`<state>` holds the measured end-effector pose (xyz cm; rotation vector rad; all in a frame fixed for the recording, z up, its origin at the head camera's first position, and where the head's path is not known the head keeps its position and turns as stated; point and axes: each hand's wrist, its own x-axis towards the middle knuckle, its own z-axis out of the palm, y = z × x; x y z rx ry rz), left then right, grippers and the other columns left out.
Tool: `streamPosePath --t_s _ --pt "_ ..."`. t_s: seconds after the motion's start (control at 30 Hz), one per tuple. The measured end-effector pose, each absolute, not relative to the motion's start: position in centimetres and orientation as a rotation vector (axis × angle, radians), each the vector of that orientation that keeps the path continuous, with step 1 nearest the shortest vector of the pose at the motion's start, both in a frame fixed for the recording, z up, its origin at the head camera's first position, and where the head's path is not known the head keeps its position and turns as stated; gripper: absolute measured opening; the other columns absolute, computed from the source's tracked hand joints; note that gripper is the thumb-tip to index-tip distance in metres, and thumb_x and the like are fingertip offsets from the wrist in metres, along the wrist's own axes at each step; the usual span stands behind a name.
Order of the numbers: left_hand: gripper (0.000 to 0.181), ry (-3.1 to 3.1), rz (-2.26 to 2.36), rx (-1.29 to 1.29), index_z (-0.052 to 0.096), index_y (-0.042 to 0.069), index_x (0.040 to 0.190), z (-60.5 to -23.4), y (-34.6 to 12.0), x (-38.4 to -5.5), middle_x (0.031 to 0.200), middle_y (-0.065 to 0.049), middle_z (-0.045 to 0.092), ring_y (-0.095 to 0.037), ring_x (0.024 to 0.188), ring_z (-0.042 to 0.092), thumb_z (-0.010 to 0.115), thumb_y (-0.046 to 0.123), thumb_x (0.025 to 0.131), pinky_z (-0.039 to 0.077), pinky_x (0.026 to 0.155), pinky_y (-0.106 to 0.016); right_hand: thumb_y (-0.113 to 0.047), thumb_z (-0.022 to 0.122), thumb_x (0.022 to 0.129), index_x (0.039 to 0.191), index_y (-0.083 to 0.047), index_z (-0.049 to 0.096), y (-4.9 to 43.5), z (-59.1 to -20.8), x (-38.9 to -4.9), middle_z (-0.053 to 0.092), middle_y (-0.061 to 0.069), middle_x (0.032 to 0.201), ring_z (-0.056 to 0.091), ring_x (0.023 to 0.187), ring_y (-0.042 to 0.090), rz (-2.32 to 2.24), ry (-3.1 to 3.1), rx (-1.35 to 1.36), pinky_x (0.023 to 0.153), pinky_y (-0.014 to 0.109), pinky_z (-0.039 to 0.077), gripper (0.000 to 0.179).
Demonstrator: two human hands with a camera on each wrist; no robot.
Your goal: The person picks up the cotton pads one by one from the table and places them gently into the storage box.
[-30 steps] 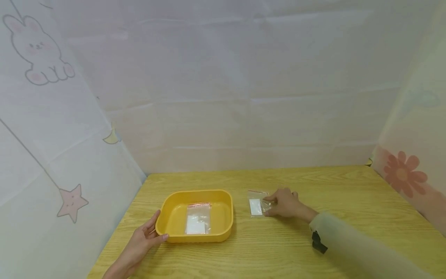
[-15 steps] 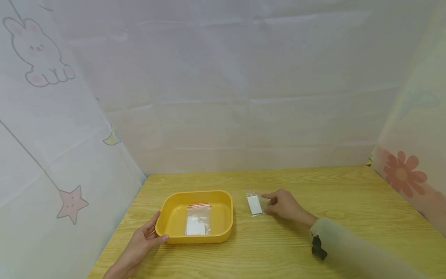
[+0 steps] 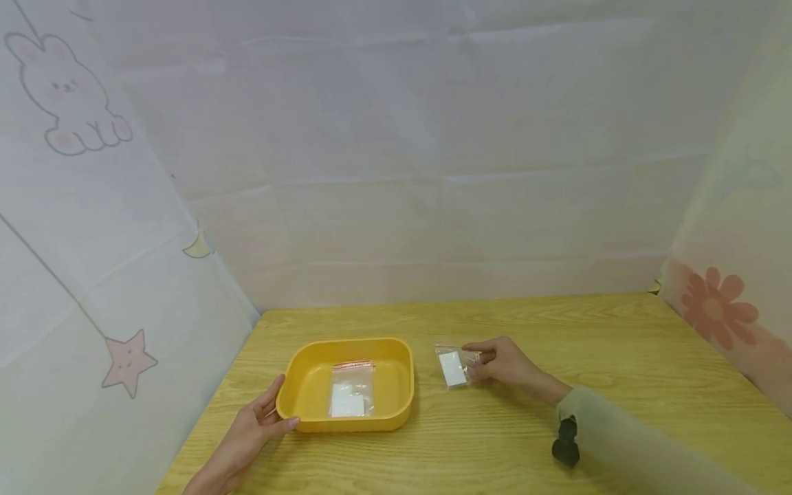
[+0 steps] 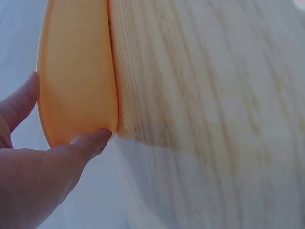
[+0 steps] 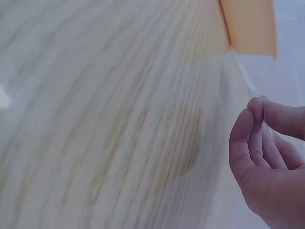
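A yellow plastic basin [image 3: 396, 410] with rounded corners stands on the table at centre left in the head view. Inside it lies a clear zip bag [image 3: 355, 375] with a red seal line and white pieces. My left hand [image 3: 250, 430] holds the basin's left end, thumb at the front corner, other fingers round the side. Right of the basin, my right hand [image 3: 507, 364] pinches the right edge of a second zip bag [image 3: 453, 368] holding a white rectangular piece. In the right wrist view thumb and fingertips meet; the bag is barely visible there.
The wood-grain table [image 3: 557, 323] runs back to a pale cloth wall [image 3: 396, 206], with printed cloth on both sides. A dark piece [image 3: 566, 442] hangs at the right sleeve's cuff.
My right hand now pinches the bag's edge, and the bag has tilted and shifted slightly left and toward me. The left hand and the basin have stayed in place.
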<state>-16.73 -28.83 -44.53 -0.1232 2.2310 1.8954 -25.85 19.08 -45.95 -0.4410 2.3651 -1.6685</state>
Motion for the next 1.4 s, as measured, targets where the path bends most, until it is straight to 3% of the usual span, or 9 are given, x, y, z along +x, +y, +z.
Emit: streamPosePath --t_s 0.13,0.47,1.03,1.4 --pt "0.098 2.232 1.896 -0.127 0.015 0.008 0.17 -44.5 -28.8 -16.8 0.172 -0.022 0.012 -0.043 0.147 0.037 0.079 0.006 0.096 0.054 0.102 -0.037 0.012 0.068 0.093 0.15 0.015 0.046 19.3 -46.0 -25.8 0.064 0.035 0.132 0.072 0.099 0.028 -1.793 2.197 -0.421 0.08 0.039 0.064 0.062" --pt "0.098 2.21 1.92 -0.107 0.014 0.008 0.17 -44.7 -29.0 -16.9 0.171 -0.021 0.011 -0.043 0.147 0.037 0.078 0.005 0.096 0.054 0.102 -0.037 0.01 0.061 0.098 0.16 0.01 0.032 19.7 -45.2 -25.3 0.041 0.035 0.157 0.066 0.099 0.018 -1.927 1.874 -0.385 0.088 0.032 0.06 0.068" --pt "0.098 2.219 1.912 -0.117 0.015 0.009 0.17 -44.8 -29.1 -16.8 0.171 -0.021 0.012 -0.044 0.147 0.038 0.079 0.005 0.095 0.055 0.102 -0.039 0.003 0.061 0.104 0.161 0.01 0.027 18.5 -42.4 -23.0 0.024 0.032 0.166 0.067 0.101 0.012 -2.014 1.625 -0.408 0.091 0.026 0.057 0.068" --pt "0.098 2.21 1.911 -0.094 0.013 0.008 0.17 -44.8 -29.1 -16.8 0.172 -0.02 0.01 -0.044 0.148 0.036 0.078 0.006 0.096 0.054 0.102 -0.038 -0.002 0.065 0.104 0.163 0.005 0.027 16.8 -41.0 -23.1 0.029 0.028 0.167 0.069 0.108 0.016 -1.977 1.7 -0.504 0.101 0.035 0.055 0.071"
